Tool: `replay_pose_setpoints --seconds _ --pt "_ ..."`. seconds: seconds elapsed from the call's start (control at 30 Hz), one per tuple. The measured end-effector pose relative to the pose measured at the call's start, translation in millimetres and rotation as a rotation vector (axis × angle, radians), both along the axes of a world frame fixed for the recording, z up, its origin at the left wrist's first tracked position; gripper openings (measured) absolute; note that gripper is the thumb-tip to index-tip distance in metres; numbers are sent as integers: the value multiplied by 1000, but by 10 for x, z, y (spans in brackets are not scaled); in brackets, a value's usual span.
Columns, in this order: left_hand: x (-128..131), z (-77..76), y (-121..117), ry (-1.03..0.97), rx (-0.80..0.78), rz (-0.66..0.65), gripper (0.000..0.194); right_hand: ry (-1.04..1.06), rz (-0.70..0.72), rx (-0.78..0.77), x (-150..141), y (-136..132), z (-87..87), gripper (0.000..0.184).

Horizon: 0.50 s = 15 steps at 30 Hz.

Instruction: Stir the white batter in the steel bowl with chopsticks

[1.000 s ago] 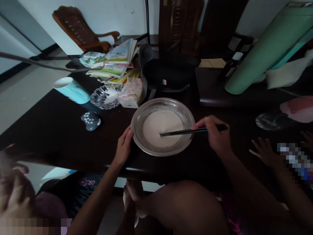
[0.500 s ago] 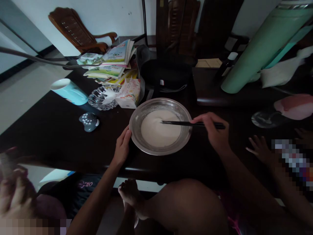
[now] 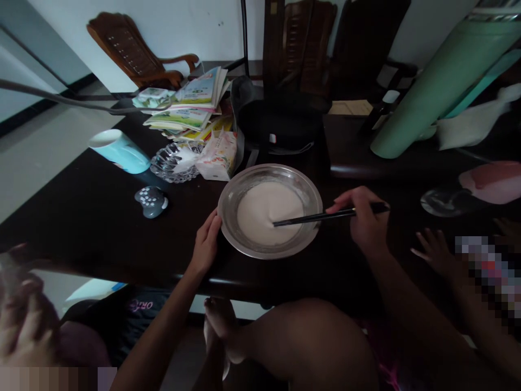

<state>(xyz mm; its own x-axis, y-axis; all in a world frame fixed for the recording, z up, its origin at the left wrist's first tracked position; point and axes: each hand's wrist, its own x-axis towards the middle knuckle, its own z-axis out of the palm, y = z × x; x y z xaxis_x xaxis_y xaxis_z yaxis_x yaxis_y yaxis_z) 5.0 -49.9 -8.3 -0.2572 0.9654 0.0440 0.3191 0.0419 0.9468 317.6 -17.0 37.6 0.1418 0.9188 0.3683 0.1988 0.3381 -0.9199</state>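
Observation:
A wide steel bowl (image 3: 230, 228) stands on the dark table and holds a pale, runny batter-like mixture (image 3: 260, 212). My left hand (image 3: 207, 241) grips the bowl's left rim, fingers around its outer side. From the right, my right hand (image 3: 368, 220) is closed on a pair of black chopsticks (image 3: 313, 218). The chopsticks slant leftward over the right rim, and their tips dip into the mixture near its middle, with a small swirl around them.
Behind the bowl are a tissue pack (image 3: 220, 157), a glass dish (image 3: 173, 163), books (image 3: 199, 103) and a black bag (image 3: 280, 119). A blue cup (image 3: 122, 152) and grey gadget (image 3: 150, 202) lie left. A green cylinder (image 3: 439, 81) leans right. Other people's hands (image 3: 435, 250) are at both sides.
The chopstick tips went up and away from me within the mixture, then came back nearer. My right hand has shifted slightly right; my left hand stays on the rim.

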Motion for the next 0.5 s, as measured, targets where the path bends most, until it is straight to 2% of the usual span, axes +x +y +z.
replay_pose_setpoints --seconds 0.07,0.13,0.23,0.3,0.33,0.43,0.5 --pt "0 -5 0 -6 1 5 73 -109 153 6 -8 -5 2 32" --pt "-1 -10 2 -10 8 10 73 -199 189 37 -1 -1 11 28" --pt "-2 -13 4 2 1 16 71 -158 -47 76 33 16 26 36" --pt "-4 -13 6 7 -8 23 71 -89 -122 75 43 17 29 43" --pt "-5 -13 7 7 -9 23 71 -77 -83 65 40 12 30 44" --pt "-6 -16 8 -4 -6 21 72 -154 160 32 19 -10 38 35" --pt "-7 -22 7 -3 -3 29 71 -202 158 35 17 -14 46 29"
